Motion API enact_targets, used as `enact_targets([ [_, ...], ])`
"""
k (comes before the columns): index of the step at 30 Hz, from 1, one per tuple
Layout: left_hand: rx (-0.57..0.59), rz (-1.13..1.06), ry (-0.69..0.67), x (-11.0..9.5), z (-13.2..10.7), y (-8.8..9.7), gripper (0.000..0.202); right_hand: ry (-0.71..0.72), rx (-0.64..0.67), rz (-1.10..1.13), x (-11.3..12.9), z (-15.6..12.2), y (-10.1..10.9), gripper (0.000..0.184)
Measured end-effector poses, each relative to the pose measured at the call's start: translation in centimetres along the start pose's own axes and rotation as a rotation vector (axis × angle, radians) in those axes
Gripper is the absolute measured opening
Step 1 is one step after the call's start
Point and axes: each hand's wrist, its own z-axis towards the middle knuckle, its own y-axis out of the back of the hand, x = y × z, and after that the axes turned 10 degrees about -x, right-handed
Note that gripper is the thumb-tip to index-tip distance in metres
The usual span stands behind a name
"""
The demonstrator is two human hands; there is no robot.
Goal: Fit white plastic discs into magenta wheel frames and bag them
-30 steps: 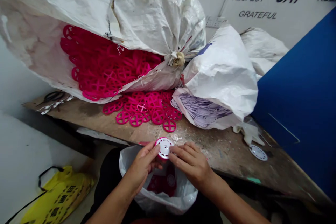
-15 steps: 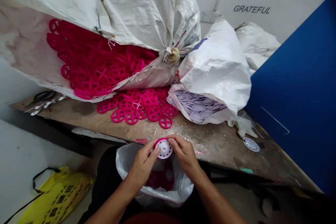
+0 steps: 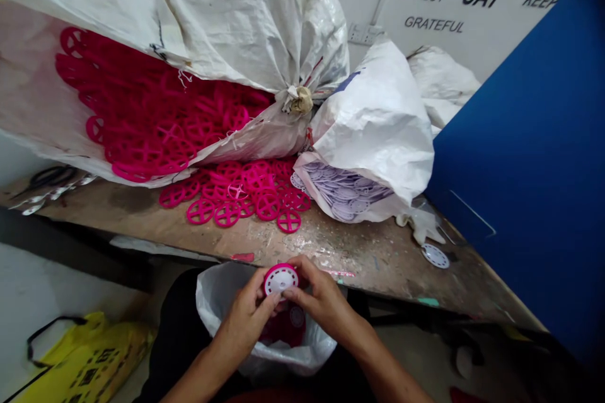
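Observation:
Between my two hands is a pink plastic wheel (image 3: pixel 280 278) with a white slotted disc set on its face. My left hand (image 3: pixel 255 303) grips the wheel's left side, thumb low on the rim. From the right, my right hand (image 3: pixel 316 286) closes on it too, fingers along the top edge and thumb at the lower face. Below them a white plastic bag (image 3: pixel 314 356) stands open between the knees, with pink wheels and white discs inside. On the bench lies a heap of loose pink wheels (image 3: pixel 267 204), with cross-shaped spokes.
A big white sack (image 3: pixel 236 31) spills pink wheels onto the bench (image 3: pixel 142 220). Beside it, a smaller sack (image 3: pixel 378 126) shows many pale discs. A single white disc (image 3: pixel 435 256) and a glove (image 3: pixel 423 223) lie at right, near a blue panel (image 3: pixel 520 138). Yellow bag (image 3: pixel 108 359) at lower left.
My right thumb has moved from the wheel's upper right edge down to its lower face. The wheel sits slightly lower in my hands, and the head view has shifted a little.

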Motion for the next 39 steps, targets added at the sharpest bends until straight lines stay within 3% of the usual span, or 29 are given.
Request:
enact_targets([
  [2, 0.113, 0.116, -0.036, 0.2, -0.1, 0.7, 0.036, 0.058, 0.002, -0.138, -0.2, 0.7, 1.3, 0.029],
  [4, 0.157, 0.266, -0.072, -0.1, 0.2, 1.3, 0.043, 0.098, -0.102, -0.260, -0.7, 1.9, 3.3, 0.020],
  [6, 0.078, 0.394, -0.170, -0.8, 1.3, 1.6, 0.041, 0.125, -0.293, -0.405, -1.4, 3.4, 5.8, 0.013],
  [9, -0.115, 0.502, -0.474, -2.2, 4.4, 0.8, 0.026, 0.177, -0.526, -0.724, -2.8, 5.7, 9.8, 0.020],
  [12, -0.190, 0.624, -0.678, -2.7, 8.3, -0.5, 0.027, 0.190, -0.557, -0.931, -4.0, 7.3, 12.5, 0.020],
  [15, -0.184, 0.740, -0.716, -2.4, 11.0, -1.3, 0.023, 0.202, -0.522, -0.971, -4.6, 8.4, 13.7, 0.015],
  [17, -0.180, 0.750, -0.711, -2.4, 11.5, -1.5, 0.017, 0.217, -0.517, -0.979, -4.6, 8.7, 14.1, 0.014],
  [19, -0.209, 0.633, -0.684, -2.7, 11.1, -1.4, 0.013, 0.235, -0.543, -0.973, -4.3, 8.6, 13.9, 0.017],
  [21, -0.258, 0.363, -0.569, -3.3, 9.9, -1.3, 0.011, 0.258, -0.616, -0.842, -3.6, 7.8, 12.9, 0.020],
  [23, -0.252, -0.005, -0.315, -3.8, 8.5, -1.2, 0.011, 0.247, -0.651, -0.550, -2.6, 6.6, 11.1, 0.023],
  [26, -0.117, -0.549, 0.126, -4.2, 6.6, -1.0, 0.016, 0.212, -0.597, -0.186, -0.7, 4.5, 7.7, 0.023],
  [29, -0.026, -0.863, 0.348, -4.2, 5.2, -0.6, 0.022, 0.382, -0.591, -0.308, 0.7, 3.1, 5.1, 0.020],
  [32, 0.014, -0.957, 0.405, -4.3, 4.4, -0.3, 0.021, 0.685, -0.524, -0.544, 1.1, 2.5, 3.7, 0.024],
  [34, 0.017, -0.947, 0.385, -4.4, 4.1, -0.4, 0.023, 0.810, -0.446, -0.593, 1.0, 2.3, 3.2, 0.027],
  [37, -0.026, -0.811, 0.290, -4.6, 3.7, -0.6, 0.031, 0.816, -0.332, -0.536, 0.8, 2.1, 2.6, 0.029],
  [39, -0.057, -0.667, 0.219, -4.5, 3.6, -0.6, 0.036, 0.711, -0.326, -0.455, 0.9, 2.1, 2.4, 0.031],
])
